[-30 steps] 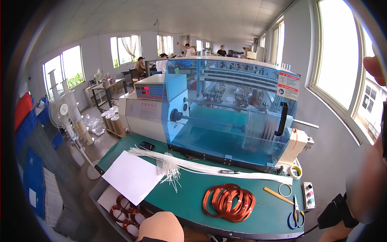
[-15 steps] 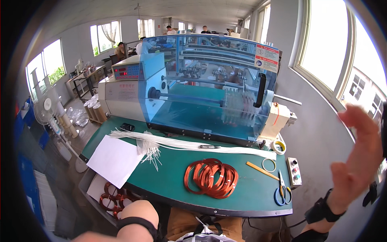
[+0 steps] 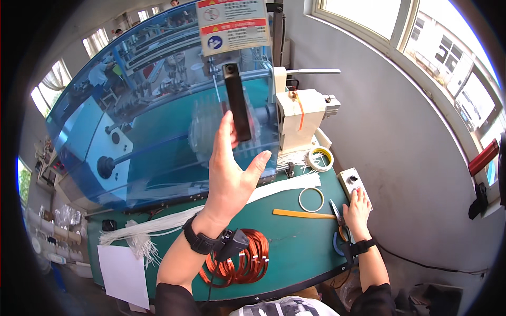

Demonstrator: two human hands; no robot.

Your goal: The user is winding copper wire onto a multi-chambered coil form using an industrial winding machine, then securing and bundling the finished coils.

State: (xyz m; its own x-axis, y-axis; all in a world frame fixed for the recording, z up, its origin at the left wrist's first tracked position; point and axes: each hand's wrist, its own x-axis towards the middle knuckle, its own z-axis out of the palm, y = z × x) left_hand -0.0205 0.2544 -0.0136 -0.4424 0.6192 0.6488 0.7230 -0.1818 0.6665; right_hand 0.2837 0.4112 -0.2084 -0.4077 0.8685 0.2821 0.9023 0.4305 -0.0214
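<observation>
My left hand [image 3: 230,174] is raised in front of the blue see-through cover [image 3: 158,152] of a winding machine. Its fingertips are beside the lower part of the cover's black handle [image 3: 238,102], and the thumb stands apart from the fingers. Whether they touch the handle I cannot tell. Behind the cover, partly hidden by that hand, a clear spool-like winding form [image 3: 203,131] sits on the shaft. My right hand [image 3: 357,210] lies with fingers stretched over the small control box [image 3: 348,179], covering most of its buttons. Scissors [image 3: 341,224] lie just left of it.
Coils of copper wire [image 3: 253,258] lie on the green table [image 3: 295,242], partly behind my left wrist. White tubing strands [image 3: 284,185], a yellow strip [image 3: 300,214], a thin ring [image 3: 311,199], a tape roll [image 3: 320,158] and a white sheet [image 3: 124,274] lie around. A wall stands at right.
My view has turned right and nearer the machine. My left hand has risen from the lower left to the cover handle. My right hand has come down from the air onto the control box.
</observation>
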